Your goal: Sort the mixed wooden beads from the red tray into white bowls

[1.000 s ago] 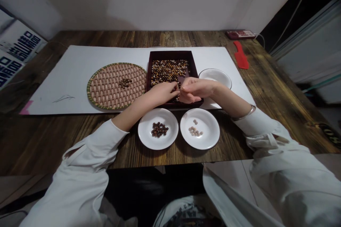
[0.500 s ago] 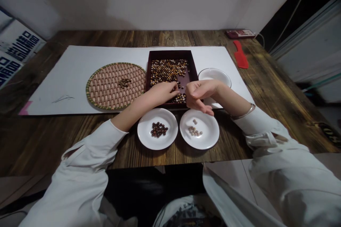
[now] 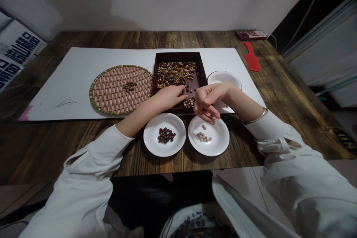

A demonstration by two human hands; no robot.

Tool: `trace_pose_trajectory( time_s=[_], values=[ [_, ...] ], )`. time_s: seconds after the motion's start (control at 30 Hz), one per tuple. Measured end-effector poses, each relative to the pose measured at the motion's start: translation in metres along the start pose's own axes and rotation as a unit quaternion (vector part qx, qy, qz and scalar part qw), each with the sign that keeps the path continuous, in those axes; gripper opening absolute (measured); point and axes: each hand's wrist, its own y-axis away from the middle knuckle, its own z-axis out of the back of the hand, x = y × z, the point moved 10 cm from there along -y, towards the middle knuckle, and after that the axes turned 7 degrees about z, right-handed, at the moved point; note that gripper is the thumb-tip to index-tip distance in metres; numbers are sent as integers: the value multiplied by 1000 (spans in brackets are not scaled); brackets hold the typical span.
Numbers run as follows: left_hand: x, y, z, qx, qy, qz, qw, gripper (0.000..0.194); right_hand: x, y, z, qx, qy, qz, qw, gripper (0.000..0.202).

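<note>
A dark red tray (image 3: 180, 56) holds many small round beads (image 3: 175, 72) in brown, yellow, black and pale tones. Over its near part my left hand (image 3: 170, 96) reaches in from the left, thumb and forefinger a little apart, just above the beads. My right hand (image 3: 209, 100) hovers at the tray's near right corner and the back rim of a white plate (image 3: 220, 145) with pale beads (image 3: 204, 137). Its fingers are curled inward, and whatever they hold is hidden. A second white plate (image 3: 150, 143), left of the first, carries dark brown beads (image 3: 166, 135).
A round woven mat (image 3: 108, 93) with a small heap of brownish beads lies left of the tray. Behind my right hand stands a white bowl (image 3: 223, 76). A red comb-like tool (image 3: 251, 59) and a dark red box with a cord (image 3: 251, 35) lie at the right.
My right hand's fingers have curled inward and downward, from a more stretched position, above the back of the right plate. My left hand has hardly moved.
</note>
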Motion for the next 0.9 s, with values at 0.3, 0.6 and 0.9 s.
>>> trace_pose_trajectory(
  time_s=[0.3,0.6,0.9],
  values=[
    [-1,1,1,-1,5,-2,1000,26,1,-1,0,7,8,8,1000,49],
    [-1,1,0,4,3,-3,1000,27,1,-1,2,-13,14,21,1000,48],
    [-3,2,1,6,4,-12,1000,22,-2,1,9,-46,-3,7,999,44]
  ],
)
